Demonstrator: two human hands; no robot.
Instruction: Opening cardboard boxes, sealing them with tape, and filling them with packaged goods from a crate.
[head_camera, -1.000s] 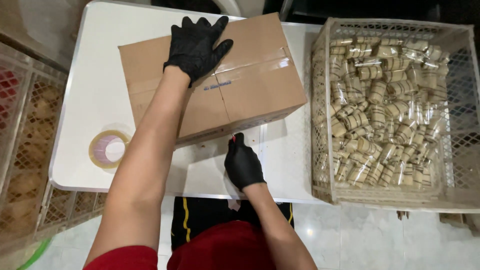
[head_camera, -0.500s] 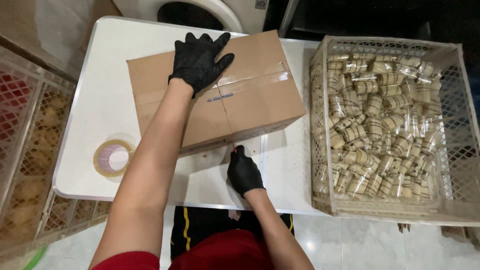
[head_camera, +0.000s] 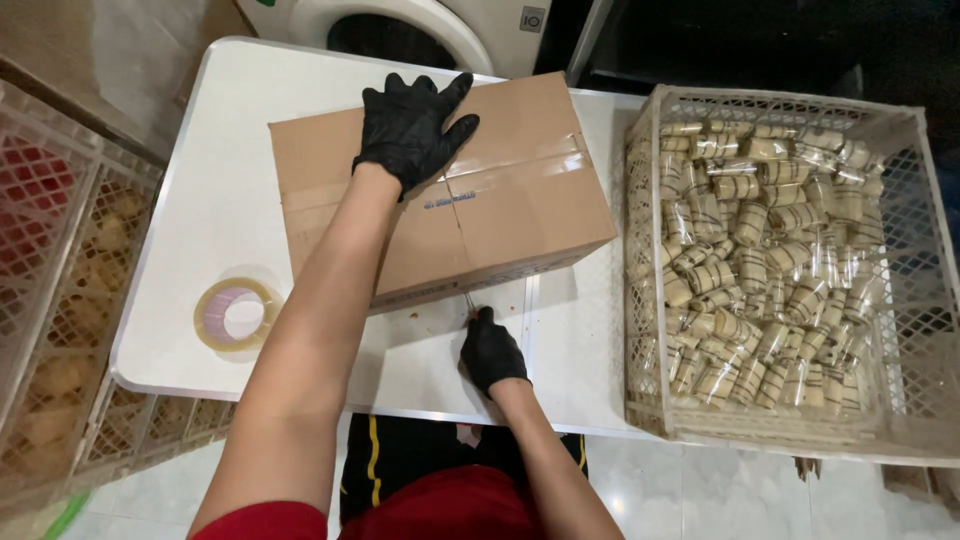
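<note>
Right hand (head_camera: 492, 352): black-gloved, near the front edge of the white tabletop (head_camera: 220, 200), fingers curled shut round a thin tool; only its slim tip shows, so what kind it is cannot be told. The tip touches the lower front edge of the box.
Tape roll (head_camera: 237, 313): roll of clear packing tape, flat on the tabletop by the front-left corner, well apart from both hands.
Crumbs: a few brown specks on the tabletop just left of the right hand.
Cardboard box (head_camera: 500, 215): brown, closed, mid-tabletop, turned at a slight angle to the edges; clear tape runs across its top flaps.
Left hand (head_camera: 412, 125): black-gloved, fingers spread wide, palm pressed flat on the box top towards its far-left part; it grips nothing.
Crate (head_camera: 790, 420): white plastic lattice crate at the right edge of the tabletop, overhanging it, filled with small cream-and-brown rolls in clear wrappers (head_camera: 770, 250); just beside the box, not touching.
Left of tabletop: more lattice crates (head_camera: 60, 300), lower down.
Far edge: white front-loading machine (head_camera: 400, 30) behind.
</note>
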